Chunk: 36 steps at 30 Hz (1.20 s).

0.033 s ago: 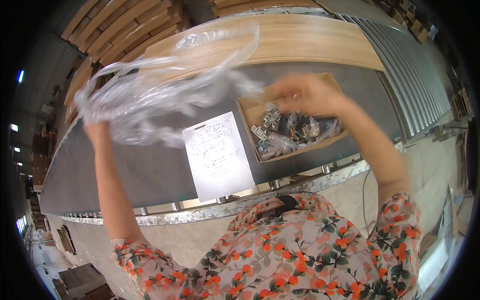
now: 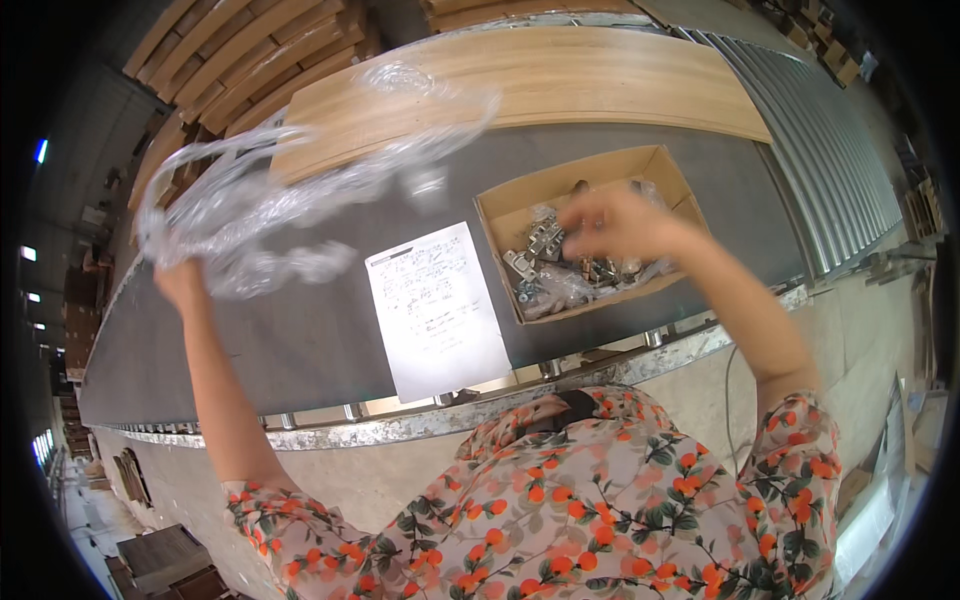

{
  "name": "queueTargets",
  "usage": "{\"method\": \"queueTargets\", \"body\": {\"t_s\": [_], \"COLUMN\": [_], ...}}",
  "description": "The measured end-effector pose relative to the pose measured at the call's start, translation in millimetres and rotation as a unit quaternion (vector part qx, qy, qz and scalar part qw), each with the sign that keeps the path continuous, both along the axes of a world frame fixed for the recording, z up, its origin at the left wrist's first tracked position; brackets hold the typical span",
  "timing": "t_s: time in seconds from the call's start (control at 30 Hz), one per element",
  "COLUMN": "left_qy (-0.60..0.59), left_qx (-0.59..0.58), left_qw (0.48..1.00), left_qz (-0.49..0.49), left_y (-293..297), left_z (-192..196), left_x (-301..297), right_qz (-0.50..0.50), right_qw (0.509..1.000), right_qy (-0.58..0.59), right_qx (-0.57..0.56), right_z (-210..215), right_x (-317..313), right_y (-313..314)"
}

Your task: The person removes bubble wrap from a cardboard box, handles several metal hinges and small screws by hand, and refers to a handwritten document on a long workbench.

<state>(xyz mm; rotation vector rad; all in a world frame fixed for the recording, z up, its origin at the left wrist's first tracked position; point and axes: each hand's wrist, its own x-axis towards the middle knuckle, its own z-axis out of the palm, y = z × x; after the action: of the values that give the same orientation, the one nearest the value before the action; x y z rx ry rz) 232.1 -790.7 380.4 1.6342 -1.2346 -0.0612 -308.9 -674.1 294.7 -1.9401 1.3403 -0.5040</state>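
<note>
My left hand (image 2: 181,281) is closed on a long, crumpled strip of clear plastic wrap (image 2: 300,205), which is blurred by motion. The wrap trails over the dark tabletop and the wooden panel. Above an open cardboard box (image 2: 575,312), my right hand (image 2: 628,222) has its fingers bent and apart, with nothing visible between them. Metal hinges (image 2: 543,235) and small clear bags of fittings (image 2: 560,290) lie in the box; the hand hides part of them. Left of the box rests a white printed sheet of paper (image 2: 440,315).
A wood-grain panel (image 2: 600,80) lies across the far side of the dark work surface (image 2: 290,345). To the right runs a roller conveyor (image 2: 810,150). Stacked cardboard packages (image 2: 235,55) stand at the far left. A metal rail (image 2: 400,432) borders the near edge.
My left hand has shifted slightly left and down, and the plastic wrap has swung left, away from the box. My right hand has moved a little right and down over the box.
</note>
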Motion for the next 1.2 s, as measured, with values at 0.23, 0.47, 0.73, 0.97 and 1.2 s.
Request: {"method": "queueTargets", "body": {"t_s": [0.23, 0.47, 0.73, 0.97, 1.2], "left_qy": [-0.47, -0.387, -0.477, -0.253, -0.003], "left_qx": [0.288, 0.522, 0.492, 0.113, 0.178], "left_qw": [0.82, 0.756, 0.721, 0.824, 0.802], "left_qz": [0.153, -0.076, -0.104, -0.495, -0.571], "left_y": [33.8, 50.2, 48.6, 107.5, 151.1], "left_z": [-136.6, -223.3, -94.7, -116.0, -138.0], "left_x": [93.5, 55.2, -79.0, -253.8, -355.9], "right_qz": [-0.028, -0.223, -0.289, -0.343, -0.341], "right_qw": [0.971, 0.914, 0.93, 0.913, 0.856], "right_qy": [0.166, -0.338, -0.221, -0.221, -0.387], "right_qx": [-0.172, 0.033, 0.052, -0.027, -0.025], "right_z": [-104.9, 18.1, -10.7, -38.8, 0.2], "right_x": [1.2, -42.7, -60.5, -89.6, -75.4], "right_y": [29.8, 22.8, 27.9, 12.0, 14.9]}}
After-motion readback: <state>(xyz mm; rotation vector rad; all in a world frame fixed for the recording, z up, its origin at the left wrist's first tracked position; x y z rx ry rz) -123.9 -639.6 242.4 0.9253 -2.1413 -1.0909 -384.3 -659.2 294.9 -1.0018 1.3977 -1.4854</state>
